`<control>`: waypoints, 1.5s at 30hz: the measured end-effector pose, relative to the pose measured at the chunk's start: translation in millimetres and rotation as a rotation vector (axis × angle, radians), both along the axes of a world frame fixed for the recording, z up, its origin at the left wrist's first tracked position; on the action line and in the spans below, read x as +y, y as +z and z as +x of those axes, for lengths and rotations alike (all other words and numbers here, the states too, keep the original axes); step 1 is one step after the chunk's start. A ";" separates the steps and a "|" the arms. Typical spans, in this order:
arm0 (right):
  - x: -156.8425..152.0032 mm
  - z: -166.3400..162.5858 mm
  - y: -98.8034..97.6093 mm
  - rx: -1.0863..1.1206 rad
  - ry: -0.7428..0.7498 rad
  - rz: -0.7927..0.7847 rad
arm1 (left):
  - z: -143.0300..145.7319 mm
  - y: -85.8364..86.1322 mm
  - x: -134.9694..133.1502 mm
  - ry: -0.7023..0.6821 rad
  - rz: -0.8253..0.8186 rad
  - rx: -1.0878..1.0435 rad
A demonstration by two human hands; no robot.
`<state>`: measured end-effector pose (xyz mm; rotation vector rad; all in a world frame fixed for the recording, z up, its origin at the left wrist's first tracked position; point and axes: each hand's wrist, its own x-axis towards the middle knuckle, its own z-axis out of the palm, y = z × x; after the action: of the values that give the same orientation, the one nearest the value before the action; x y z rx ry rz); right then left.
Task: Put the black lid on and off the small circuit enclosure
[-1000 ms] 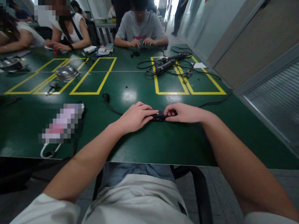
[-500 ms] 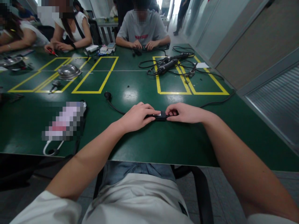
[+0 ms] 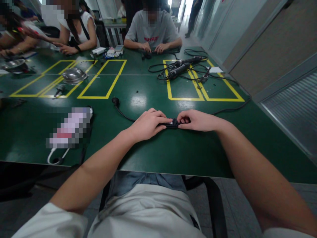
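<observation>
A black power adapter [image 3: 174, 123] with a ridged end and a pale label lies low over the green table in front of me. My left hand [image 3: 151, 122] grips its left part, fingers on top and thumb at the near side, hiding much of it. At the adapter's right end my right hand [image 3: 194, 120] has its fingers curled and pinched on the dark cord there. A black cord [image 3: 126, 116] runs out left from under my left hand to a plug [image 3: 115, 101] on the table. Another stretch of cord [image 3: 229, 108] trails off behind my right wrist.
Two black electric screwdrivers [image 3: 179, 70] with tangled cables lie at the back right. Metal bowls [image 3: 74, 75] sit at the back left, and a blurred-out phone-like item [image 3: 70, 127] with a white strap lies left of me. Several people sit across the table [image 3: 148, 155].
My hands keep their hold on the adapter and cord with hardly any movement. The view shifts slightly. At far left, a person's hand with a red-handled tool has moved up and left.
</observation>
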<state>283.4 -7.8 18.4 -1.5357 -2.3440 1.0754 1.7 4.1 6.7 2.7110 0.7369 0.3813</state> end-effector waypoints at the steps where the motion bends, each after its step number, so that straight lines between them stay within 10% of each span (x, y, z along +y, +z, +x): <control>1: 0.2 0.4 0.0 0.000 0.002 -0.001 | 0.5 -0.6 -0.6 0.007 -0.005 -0.002; 9: -1.4 0.8 -0.8 -0.003 -0.014 0.005 | 1.5 -10.9 9.9 0.271 -0.221 -0.262; 19: -1.7 8.7 9.7 -0.160 -0.039 0.016 | -4.9 14.1 2.3 0.687 -0.004 0.122; 25: -1.7 2.4 7.9 -0.224 -0.065 0.039 | -9.2 27.6 -0.8 0.526 -0.111 0.454; 45: -3.3 3.7 12.3 -0.154 -0.060 0.025 | -11.6 16.4 10.8 0.551 -0.164 0.330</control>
<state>287.1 -11.1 30.7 -1.7252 -2.3806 0.9419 -10.0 14.9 23.1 2.4036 1.5394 -0.0198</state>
